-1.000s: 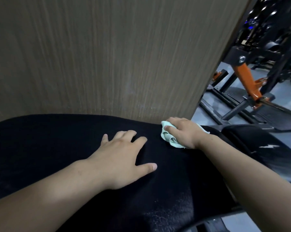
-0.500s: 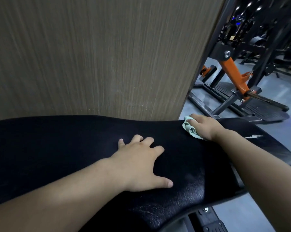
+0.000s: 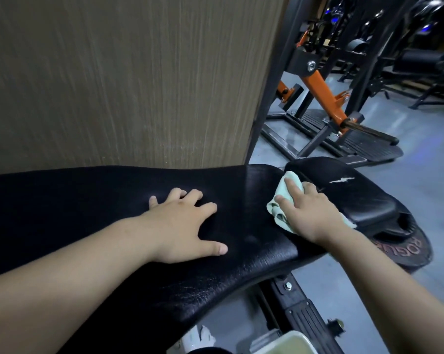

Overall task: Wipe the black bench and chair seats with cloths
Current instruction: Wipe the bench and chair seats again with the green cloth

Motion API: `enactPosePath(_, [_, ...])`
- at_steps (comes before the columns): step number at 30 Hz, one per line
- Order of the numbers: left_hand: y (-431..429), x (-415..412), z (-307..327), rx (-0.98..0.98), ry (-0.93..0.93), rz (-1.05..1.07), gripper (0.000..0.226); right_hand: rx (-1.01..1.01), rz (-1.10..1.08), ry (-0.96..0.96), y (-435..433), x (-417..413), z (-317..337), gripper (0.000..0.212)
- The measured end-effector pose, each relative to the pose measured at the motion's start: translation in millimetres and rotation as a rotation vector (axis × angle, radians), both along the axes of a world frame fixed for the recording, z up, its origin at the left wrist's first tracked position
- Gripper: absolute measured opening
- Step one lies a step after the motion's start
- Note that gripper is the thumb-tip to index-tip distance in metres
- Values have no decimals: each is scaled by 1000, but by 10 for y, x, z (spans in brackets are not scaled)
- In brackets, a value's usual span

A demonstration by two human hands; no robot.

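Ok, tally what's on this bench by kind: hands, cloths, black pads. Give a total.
Hands: 2, the left hand and the right hand
Cloths: 1, the pale green cloth
Black pads: 2, the long bench pad and the smaller seat pad
Total: 5

Left hand flat on black bench, fingers spread. Right hand beside it, fingers pressing a pale green cloth onto the bench end. Seat pad just past right hand, white tear on top. Wood-grain panel beyond both hands. Orange machine arm far beyond right hand.
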State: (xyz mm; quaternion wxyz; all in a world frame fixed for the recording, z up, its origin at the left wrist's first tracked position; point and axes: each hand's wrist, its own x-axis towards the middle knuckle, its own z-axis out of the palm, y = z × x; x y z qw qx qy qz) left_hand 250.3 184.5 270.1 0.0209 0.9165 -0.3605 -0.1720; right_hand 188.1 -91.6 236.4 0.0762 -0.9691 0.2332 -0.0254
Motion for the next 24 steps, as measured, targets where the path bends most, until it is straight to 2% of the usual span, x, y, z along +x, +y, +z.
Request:
enactPosePath(6, [-14, 3, -18, 3, -24, 9, 86, -3, -79, -153, 233, -546, -118, 64])
enactPosePath(9, [-4, 7, -23, 2, -34, 8, 87, -69, -3, -321, 484, -771, -301, 69])
enactPosePath(14, [14, -8, -10, 14, -65, 3, 91, -65, 47, -514, 729, -839, -529, 61])
enactPosePath(17, [25, -5, -5, -4, -70, 4, 92, -161, 151, -502, 612, -849, -537, 63])
enactPosePath(20, [45, 1, -17, -28, -72, 12, 92, -197, 391, -434, 341, -911, -508, 70])
enactPosePath(24, [67, 1, -44, -24, -124, 11, 93, -316, 674, -238, -30, -980, -337, 78])
